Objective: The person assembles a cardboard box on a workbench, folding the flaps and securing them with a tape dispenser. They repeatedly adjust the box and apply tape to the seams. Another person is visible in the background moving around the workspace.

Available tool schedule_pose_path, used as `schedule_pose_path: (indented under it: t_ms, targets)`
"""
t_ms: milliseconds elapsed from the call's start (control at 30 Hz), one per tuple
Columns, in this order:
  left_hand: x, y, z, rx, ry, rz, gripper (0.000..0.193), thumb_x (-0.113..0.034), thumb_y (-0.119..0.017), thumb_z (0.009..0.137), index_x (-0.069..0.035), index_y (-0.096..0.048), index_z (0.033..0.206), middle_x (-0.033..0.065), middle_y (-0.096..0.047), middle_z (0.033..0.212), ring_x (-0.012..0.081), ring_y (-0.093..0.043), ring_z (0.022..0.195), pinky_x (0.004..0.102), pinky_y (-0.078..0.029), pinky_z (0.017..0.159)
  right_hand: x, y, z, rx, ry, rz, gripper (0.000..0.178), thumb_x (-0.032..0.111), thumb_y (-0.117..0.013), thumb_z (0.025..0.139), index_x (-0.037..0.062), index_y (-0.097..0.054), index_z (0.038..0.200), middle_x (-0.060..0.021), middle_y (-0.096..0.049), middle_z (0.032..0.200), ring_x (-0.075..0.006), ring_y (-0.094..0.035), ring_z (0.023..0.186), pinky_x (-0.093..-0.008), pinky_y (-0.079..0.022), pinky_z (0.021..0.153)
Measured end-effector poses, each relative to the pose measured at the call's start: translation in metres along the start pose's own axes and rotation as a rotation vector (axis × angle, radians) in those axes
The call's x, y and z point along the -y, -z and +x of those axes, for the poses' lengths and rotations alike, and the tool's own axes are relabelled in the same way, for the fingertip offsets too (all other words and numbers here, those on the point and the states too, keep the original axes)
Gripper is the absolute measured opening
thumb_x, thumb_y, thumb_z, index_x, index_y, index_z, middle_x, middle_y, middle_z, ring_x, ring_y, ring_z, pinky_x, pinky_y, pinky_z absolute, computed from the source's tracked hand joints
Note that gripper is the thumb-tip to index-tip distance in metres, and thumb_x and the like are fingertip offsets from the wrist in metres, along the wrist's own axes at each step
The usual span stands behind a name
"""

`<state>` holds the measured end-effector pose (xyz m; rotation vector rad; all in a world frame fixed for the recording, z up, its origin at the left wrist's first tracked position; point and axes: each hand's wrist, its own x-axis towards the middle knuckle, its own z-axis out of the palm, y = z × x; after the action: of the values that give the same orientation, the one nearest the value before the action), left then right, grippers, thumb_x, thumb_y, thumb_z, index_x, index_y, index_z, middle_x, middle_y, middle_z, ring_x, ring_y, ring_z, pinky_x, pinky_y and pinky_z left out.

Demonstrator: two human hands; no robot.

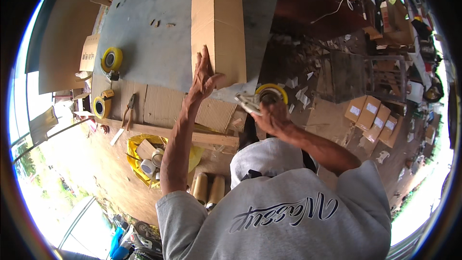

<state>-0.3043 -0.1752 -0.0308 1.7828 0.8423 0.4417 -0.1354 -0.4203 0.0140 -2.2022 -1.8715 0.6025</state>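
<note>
A long, closed cardboard box (227,29) lies on the grey table top (154,53), its near end close to the table's front edge. My left hand (206,81) rests on the near part of the box, fingers stretched out and thumb apart, gripping nothing. To the right of the box's near end, my right hand (272,114) is closed round a tape dispenser (249,103). Its yellow roll shows behind the knuckles, and its head points left, apart from the box. The handle is hidden in my fist.
Two yellow tape rolls, one upper (111,59) and one lower (100,107), sit at the table's left side near pliers (128,110). Flattened cardboard (163,108) covers the front edge. Below is a yellow bag (137,171) of used rolls. Labelled cartons (373,115) lie on the right floor.
</note>
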Motion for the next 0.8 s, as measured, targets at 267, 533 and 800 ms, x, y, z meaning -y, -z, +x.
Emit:
schedule_pose_path:
  t_ms: [267, 533, 800]
  targets:
    - [0.005, 0.003, -0.003, 0.014, -0.038, 0.082, 0.12, -0.053, -0.067, 0.072, 0.004, -0.009, 0.16, 0.032, -0.024, 0.162, 0.0568, -0.011, 0.15, 0.056, -0.015, 0.123, -0.115, 0.013, 0.062, -0.363, 0.391, -0.316, 0.055, 0.039, -0.081, 0.079, -0.0001, -0.06, 0.112, -0.0132, -0.052, 0.089, -0.0301, -0.053, 0.082, -0.0464, -0.043, 0.08]
    - [-0.012, 0.001, -0.006, 0.011, 0.057, 0.129, 0.119, -0.045, -0.071, 0.071, 0.0, -0.008, 0.162, 0.032, -0.017, 0.165, 0.0532, -0.006, 0.153, 0.053, -0.013, 0.124, -0.135, -0.022, 0.14, -0.725, 0.557, -0.552, 0.045, 0.038, -0.076, 0.081, 0.0018, -0.062, 0.104, -0.02, -0.061, 0.091, -0.039, -0.062, 0.085, -0.0543, -0.05, 0.081]
    - [-0.006, -0.005, -0.009, -0.07, 0.061, 0.148, 0.117, -0.034, -0.075, 0.069, -0.008, -0.011, 0.163, 0.0462, -0.02, 0.155, 0.0592, -0.013, 0.148, 0.0584, -0.014, 0.123, -0.096, -0.01, 0.115, -0.292, 0.303, -0.381, 0.042, 0.031, -0.076, 0.082, -0.0027, -0.066, 0.105, -0.0278, -0.066, 0.096, -0.0466, -0.065, 0.086, -0.0573, -0.052, 0.071]
